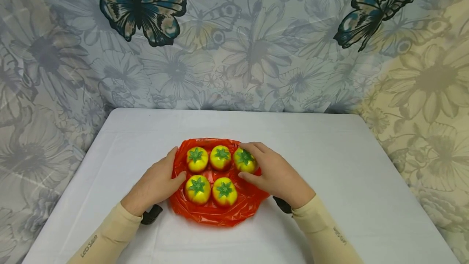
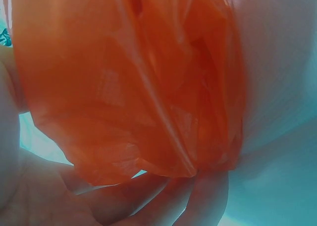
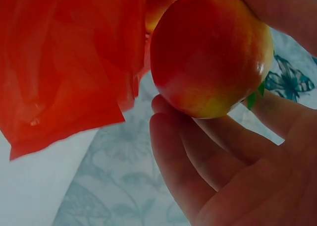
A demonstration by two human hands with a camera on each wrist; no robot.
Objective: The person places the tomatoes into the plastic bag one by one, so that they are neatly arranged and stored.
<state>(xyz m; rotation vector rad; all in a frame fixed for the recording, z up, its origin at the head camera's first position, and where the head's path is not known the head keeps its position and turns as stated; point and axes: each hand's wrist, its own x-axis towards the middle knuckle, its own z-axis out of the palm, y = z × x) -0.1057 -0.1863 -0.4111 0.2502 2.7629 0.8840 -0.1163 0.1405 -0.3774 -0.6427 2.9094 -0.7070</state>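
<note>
A red plastic bag [image 1: 216,215], its mouth spread wide, sits on the white table. Several round yellow-and-red fruits with green star-shaped leafy tops are in it; one [image 1: 198,190] is at the front left. My left hand [image 1: 155,182] holds the bag's left side, thumb over the rim and fingers outside against the plastic [image 2: 124,87]. At the bag's right side, my right hand [image 1: 276,172] grips one fruit [image 1: 244,160] between thumb and fingers. The right wrist view shows that fruit [image 3: 210,57] beside the bag's hanging red edge [image 3: 64,72].
White cloth covers the table [image 1: 366,182], which stretches out on both sides of the bag. Behind it hangs a fabric backdrop [image 1: 256,60] printed with flowers and butterflies. Dark wrist cameras [image 1: 151,215] sit under the beige sleeves [image 1: 110,231].
</note>
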